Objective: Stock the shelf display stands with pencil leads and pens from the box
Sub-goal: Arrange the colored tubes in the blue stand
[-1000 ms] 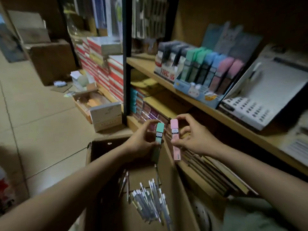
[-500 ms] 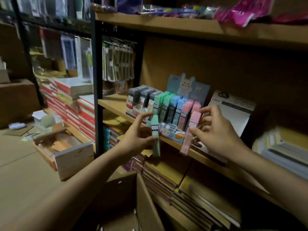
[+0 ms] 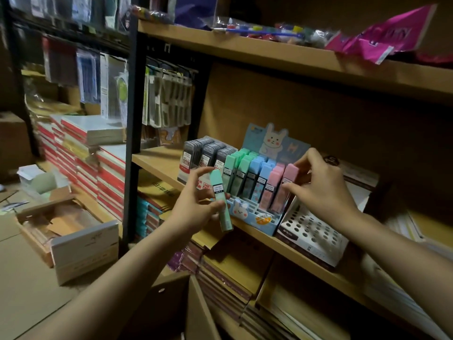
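My left hand [image 3: 196,204] pinches a green pencil lead case [image 3: 221,202] upright in front of the shelf edge. My right hand [image 3: 321,187] holds a pink pencil lead case [image 3: 285,190] at the right end of the blue rabbit display stand [image 3: 255,217], its lower end among the pink row. The stand sits on the middle shelf [image 3: 157,160] and holds rows of green, blue and pink cases. To the left of it stands a display of grey lead cases [image 3: 203,155]. The cardboard box [image 3: 196,312] shows only as a flap at the bottom.
A white perforated pen stand [image 3: 311,231] sits right of the rabbit stand. Notebook stacks [image 3: 230,278] fill the lower shelf. Red-edged book stacks [image 3: 98,168] and open cartons [image 3: 73,241] stand on the floor at left. The upper shelf [image 3: 294,60] carries pink packets.
Both hands rose from above the box to the shelf. The pink case moved to the pink row at the stand's right end. The green case came up to the stand's front.
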Available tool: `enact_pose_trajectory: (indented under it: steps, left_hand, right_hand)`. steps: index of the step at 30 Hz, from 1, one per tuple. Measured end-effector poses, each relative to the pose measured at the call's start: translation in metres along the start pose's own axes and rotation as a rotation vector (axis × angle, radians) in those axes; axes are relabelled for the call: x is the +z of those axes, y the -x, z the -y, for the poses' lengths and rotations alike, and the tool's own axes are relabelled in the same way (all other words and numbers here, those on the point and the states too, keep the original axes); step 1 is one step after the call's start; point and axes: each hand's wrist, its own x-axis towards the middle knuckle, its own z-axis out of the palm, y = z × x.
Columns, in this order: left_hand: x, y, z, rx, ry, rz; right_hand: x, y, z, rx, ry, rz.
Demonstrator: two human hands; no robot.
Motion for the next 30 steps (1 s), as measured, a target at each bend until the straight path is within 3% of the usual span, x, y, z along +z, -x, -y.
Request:
enact_pose_trajectory:
  steps: [16, 23, 30]
  left_hand:
    - [0.002, 0.001, 0.006, 0.017, -0.11, 0.004]
    - [0.001, 0.0, 0.011, 0.017, -0.134, 0.009]
    - [0.008, -0.002, 0.023, -0.014, -0.153, -0.021]
  right_hand:
    - [0.018, 0.0, -0.017, 0.103, -0.061, 0.035]
    - [0.024, 0.004, -0.021, 0.081, 0.106, -0.092]
    - [0.026, 0.006, -0.01, 0.097, 0.0, -0.167]
